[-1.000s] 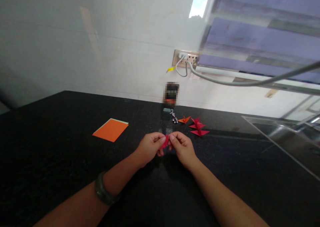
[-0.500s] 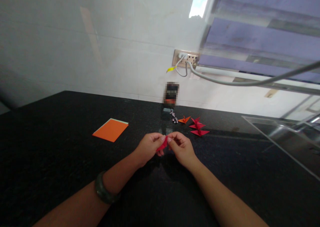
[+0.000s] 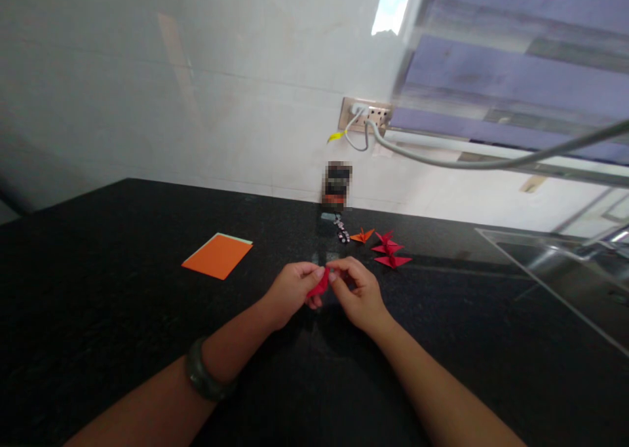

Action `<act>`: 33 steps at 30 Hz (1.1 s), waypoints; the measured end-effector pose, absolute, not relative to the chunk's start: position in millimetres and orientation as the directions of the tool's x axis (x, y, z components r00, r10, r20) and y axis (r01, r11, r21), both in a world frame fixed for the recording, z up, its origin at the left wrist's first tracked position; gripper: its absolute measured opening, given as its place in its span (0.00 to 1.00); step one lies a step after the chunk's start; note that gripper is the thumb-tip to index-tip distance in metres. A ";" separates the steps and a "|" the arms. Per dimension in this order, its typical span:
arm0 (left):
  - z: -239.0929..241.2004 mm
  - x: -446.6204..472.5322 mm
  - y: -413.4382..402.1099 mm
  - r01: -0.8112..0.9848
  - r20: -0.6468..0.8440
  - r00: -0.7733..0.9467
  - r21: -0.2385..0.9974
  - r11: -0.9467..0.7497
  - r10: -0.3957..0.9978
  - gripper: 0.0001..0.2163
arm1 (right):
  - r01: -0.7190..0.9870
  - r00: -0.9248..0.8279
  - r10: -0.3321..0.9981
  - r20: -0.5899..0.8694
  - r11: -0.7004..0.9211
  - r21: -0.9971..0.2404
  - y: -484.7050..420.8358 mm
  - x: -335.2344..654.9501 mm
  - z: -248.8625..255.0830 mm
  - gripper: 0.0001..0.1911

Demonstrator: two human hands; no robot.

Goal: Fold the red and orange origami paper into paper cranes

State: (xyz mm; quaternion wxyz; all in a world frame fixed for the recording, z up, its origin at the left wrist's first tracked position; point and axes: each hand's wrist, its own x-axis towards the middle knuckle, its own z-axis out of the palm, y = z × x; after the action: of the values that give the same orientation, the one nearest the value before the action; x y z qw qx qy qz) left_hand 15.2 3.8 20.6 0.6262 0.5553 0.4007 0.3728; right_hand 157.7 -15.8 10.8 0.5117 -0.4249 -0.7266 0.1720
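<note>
A small folded piece of red paper (image 3: 321, 284) is held above the dark counter (image 3: 295, 381). My left hand (image 3: 295, 288) grips it, thumb on top and fingers beneath. Thumb and forefinger of my right hand (image 3: 358, 291) pinch at its upper right edge; the fingers hide much of the paper's shape. To the right of my hands lie several folded paper cranes: an orange crane (image 3: 362, 236) and red cranes (image 3: 392, 260) close together. Off to the left is a flat stack of square paper (image 3: 217, 258), orange on top with a pale green edge showing.
Against the wall stands a phone-like object (image 3: 337, 186), blurred out, with a beaded strap (image 3: 343, 232) in front. A wall socket (image 3: 366, 114) holds a plug with a grey cable (image 3: 442, 162). A metal sink (image 3: 580, 270) lies at the right.
My right hand's fingers have shifted slightly at the red paper's upper edge. My left hand keeps its grip, and the cranes and paper stack lie where they were.
</note>
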 end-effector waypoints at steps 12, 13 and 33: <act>16.5 13.5 6.3 -0.152 -0.157 0.451 0.957 0.249 0.879 0.12 | 0.356 -0.150 0.852 0.501 0.519 -0.777 -14.9 159.0 4.0 0.12; 16.5 13.5 6.3 -0.155 -0.159 0.451 0.955 0.252 0.878 0.11 | 0.349 -0.152 0.857 0.493 0.513 -0.784 -15.1 159.1 3.6 0.12; 15.1 12.5 6.7 -0.158 -0.153 0.471 0.954 0.254 0.869 0.12 | 0.310 -0.178 0.861 0.477 0.509 -0.803 -16.1 158.4 4.8 0.14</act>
State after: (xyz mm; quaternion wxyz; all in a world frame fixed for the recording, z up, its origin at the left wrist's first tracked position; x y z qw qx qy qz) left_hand 12.5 6.7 15.1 0.7038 0.4898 0.3628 0.3648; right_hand 158.4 -16.1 4.8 0.4934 -0.4095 -0.7149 0.2788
